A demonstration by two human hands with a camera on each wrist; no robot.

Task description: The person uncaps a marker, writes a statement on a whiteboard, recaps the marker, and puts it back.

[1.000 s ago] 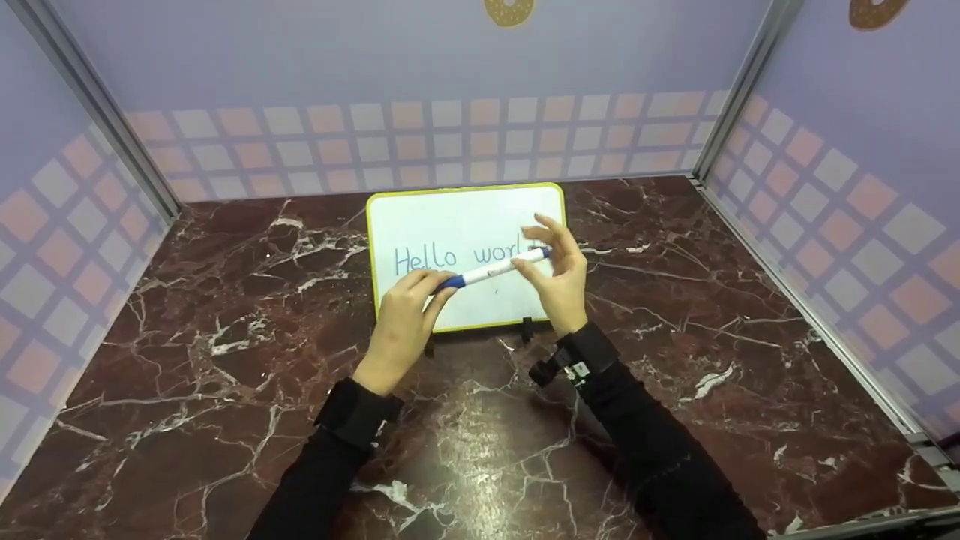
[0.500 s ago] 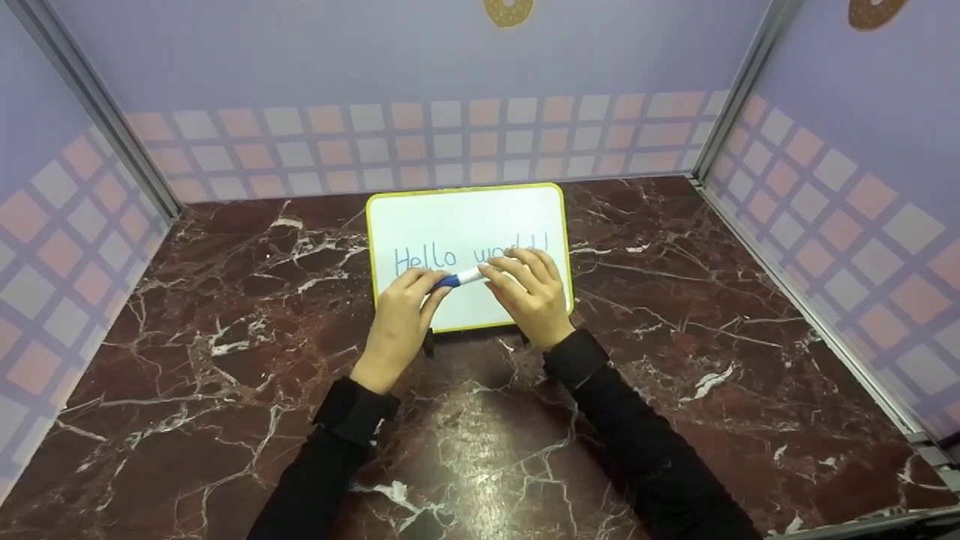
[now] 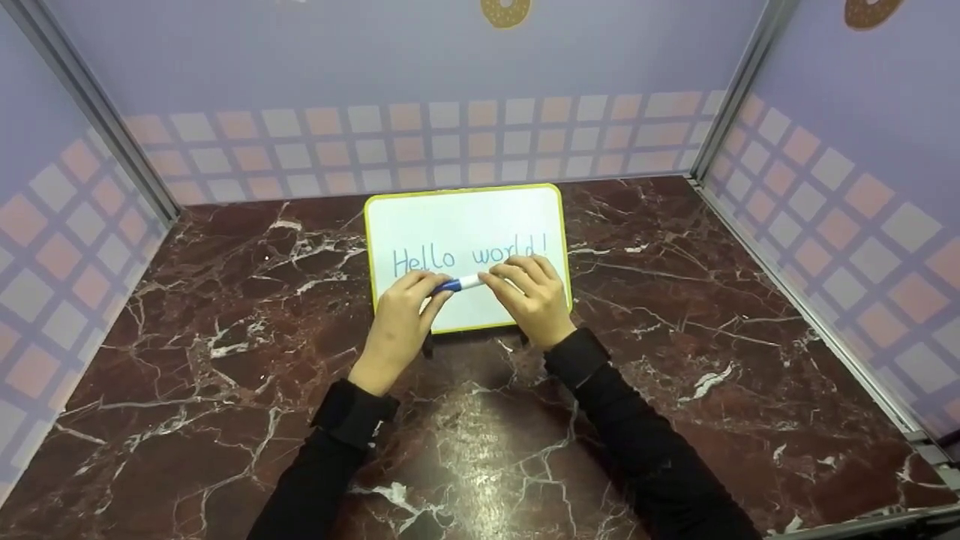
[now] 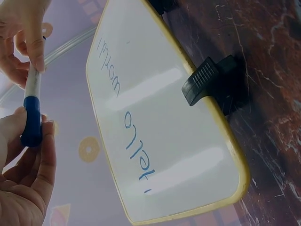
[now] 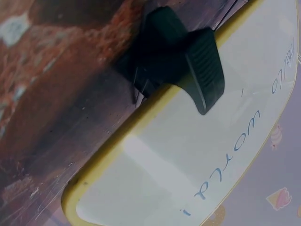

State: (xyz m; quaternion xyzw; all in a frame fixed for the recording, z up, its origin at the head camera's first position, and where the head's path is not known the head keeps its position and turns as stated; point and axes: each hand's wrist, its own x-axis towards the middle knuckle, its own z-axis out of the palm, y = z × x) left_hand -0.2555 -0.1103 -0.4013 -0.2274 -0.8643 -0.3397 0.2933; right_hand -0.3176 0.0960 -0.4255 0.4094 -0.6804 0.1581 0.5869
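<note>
A white marker (image 3: 470, 281) with a blue cap is held level between both hands, in front of the whiteboard. My left hand (image 3: 397, 319) pinches the blue cap (image 4: 31, 123) between thumb and fingers. My right hand (image 3: 531, 300) grips the white barrel, covering its far end. In the left wrist view the cap sits against the barrel. Behind the hands the yellow-framed whiteboard (image 3: 457, 217) leans back, with "Hello world!" written on it in blue. The right wrist view shows the board's lower edge and the writing, but neither hand.
Black clips (image 4: 201, 81) of a stand hold the board's lower edge. The board stands on a dark red marbled table (image 3: 225, 390). Purple walls with pink and white checks (image 3: 405, 142) close off the back and both sides.
My right hand has come from the marker's right end down onto its barrel, nearer the left hand. The left hand keeps its hold on the cap. Over the last half second little has moved.
</note>
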